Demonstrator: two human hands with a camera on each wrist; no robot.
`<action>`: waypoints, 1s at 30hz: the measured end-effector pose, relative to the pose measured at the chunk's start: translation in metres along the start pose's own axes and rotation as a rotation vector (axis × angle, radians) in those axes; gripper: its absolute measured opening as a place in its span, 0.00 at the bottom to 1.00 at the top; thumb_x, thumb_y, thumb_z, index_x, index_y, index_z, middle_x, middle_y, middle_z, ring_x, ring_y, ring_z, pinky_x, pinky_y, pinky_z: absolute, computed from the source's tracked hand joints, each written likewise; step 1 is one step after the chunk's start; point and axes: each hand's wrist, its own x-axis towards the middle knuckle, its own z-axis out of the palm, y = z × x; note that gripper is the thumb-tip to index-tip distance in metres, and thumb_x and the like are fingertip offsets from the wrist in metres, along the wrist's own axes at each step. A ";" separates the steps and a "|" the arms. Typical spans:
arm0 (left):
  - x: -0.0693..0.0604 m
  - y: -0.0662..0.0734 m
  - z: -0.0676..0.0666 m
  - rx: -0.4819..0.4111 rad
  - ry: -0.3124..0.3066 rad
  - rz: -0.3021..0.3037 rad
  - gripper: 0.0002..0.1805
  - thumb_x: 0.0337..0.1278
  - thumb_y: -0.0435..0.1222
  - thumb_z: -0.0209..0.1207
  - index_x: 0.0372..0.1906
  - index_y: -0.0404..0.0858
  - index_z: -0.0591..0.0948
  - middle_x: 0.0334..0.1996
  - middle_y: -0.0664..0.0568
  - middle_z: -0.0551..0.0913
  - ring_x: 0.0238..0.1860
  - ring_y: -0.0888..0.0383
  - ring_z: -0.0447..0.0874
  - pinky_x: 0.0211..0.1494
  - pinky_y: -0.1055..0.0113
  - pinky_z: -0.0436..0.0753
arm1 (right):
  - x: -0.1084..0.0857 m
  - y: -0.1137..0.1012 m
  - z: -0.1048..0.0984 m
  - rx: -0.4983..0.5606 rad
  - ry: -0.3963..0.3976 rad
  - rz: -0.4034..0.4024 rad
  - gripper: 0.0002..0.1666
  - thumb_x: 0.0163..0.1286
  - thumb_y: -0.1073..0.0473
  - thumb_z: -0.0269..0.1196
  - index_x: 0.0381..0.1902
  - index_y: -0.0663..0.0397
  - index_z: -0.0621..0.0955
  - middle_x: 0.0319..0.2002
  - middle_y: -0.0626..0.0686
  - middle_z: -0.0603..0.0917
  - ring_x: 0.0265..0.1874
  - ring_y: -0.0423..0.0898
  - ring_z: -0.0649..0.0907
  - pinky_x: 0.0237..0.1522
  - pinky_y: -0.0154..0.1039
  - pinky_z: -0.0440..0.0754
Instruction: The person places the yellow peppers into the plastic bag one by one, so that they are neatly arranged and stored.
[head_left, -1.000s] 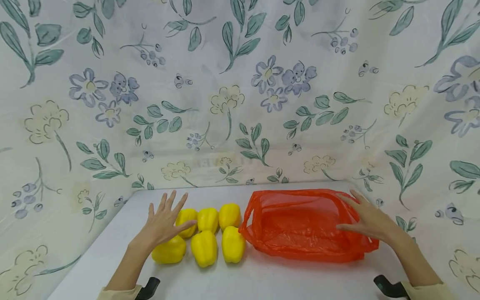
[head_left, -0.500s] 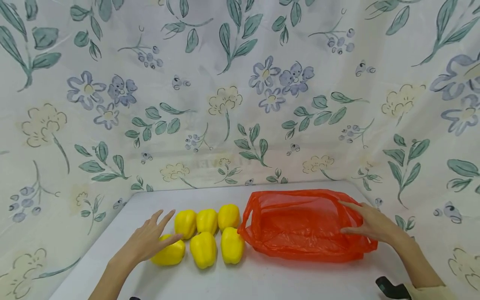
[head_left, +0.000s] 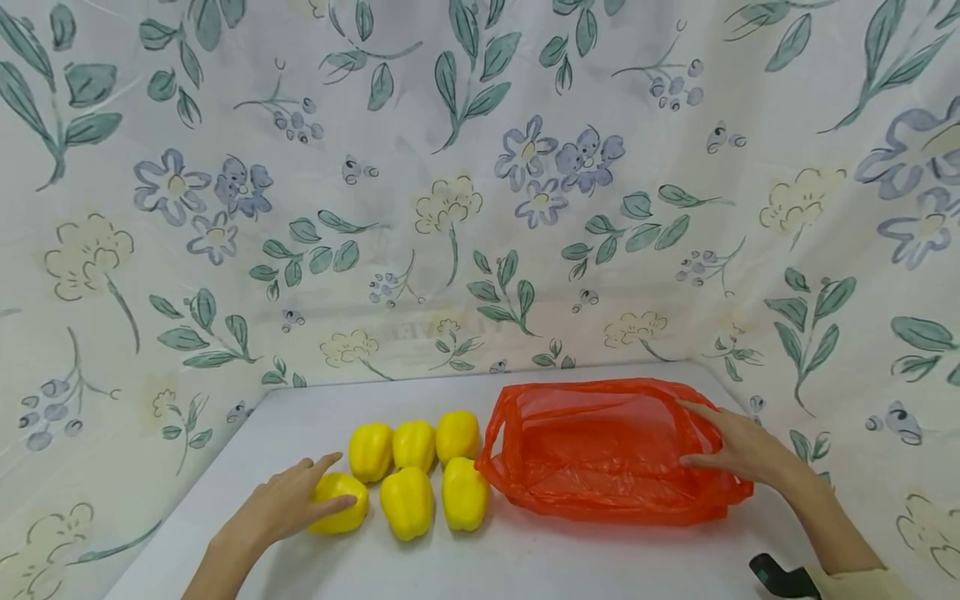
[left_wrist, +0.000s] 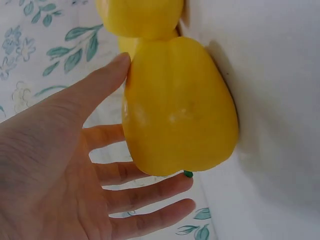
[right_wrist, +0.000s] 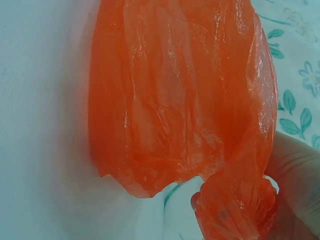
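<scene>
Partly behind red bag (right_wrist: 175,95), right hand (head_left: 744,447): can't tell grip. Left hand (head_left: 281,502) spread beside yellow pepper (left_wrist: 180,110).

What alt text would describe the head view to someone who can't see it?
A left hand reaches around the front-left of six yellow peppers in two rows on a white table; beside them, a right hand touches the right side of a red plastic bag. Behind is a floral backdrop.

Free room is left along the white table's (head_left: 570,567) near strip. Rightward from the left hand (head_left: 287,502), the way is blocked by six yellow bell peppers (head_left: 407,503), then by the red plastic bag (head_left: 611,454); the far edge is walled off by floral cloth (head_left: 465,225).
</scene>
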 end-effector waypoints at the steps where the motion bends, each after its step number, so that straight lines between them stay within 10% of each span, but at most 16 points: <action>1: 0.000 -0.001 0.000 -0.003 0.003 0.006 0.49 0.49 0.70 0.57 0.69 0.41 0.69 0.53 0.38 0.80 0.40 0.46 0.82 0.45 0.32 0.78 | 0.000 0.000 0.000 0.002 0.001 -0.003 0.54 0.53 0.40 0.73 0.71 0.57 0.65 0.59 0.70 0.76 0.51 0.63 0.79 0.36 0.48 0.88; 17: -0.009 -0.025 0.006 -0.125 0.040 0.095 0.51 0.42 0.60 0.70 0.68 0.33 0.69 0.61 0.31 0.75 0.58 0.33 0.76 0.57 0.33 0.75 | 0.003 0.001 0.001 0.026 -0.019 0.013 0.54 0.53 0.41 0.73 0.72 0.55 0.65 0.60 0.68 0.76 0.54 0.64 0.78 0.38 0.47 0.88; 30: -0.006 -0.029 0.007 -0.118 -0.017 0.008 0.54 0.37 0.62 0.72 0.69 0.37 0.69 0.46 0.44 0.77 0.36 0.55 0.74 0.43 0.48 0.83 | 0.003 -0.002 0.002 0.103 -0.060 0.016 0.52 0.54 0.49 0.74 0.72 0.57 0.64 0.57 0.64 0.79 0.49 0.54 0.82 0.37 0.42 0.88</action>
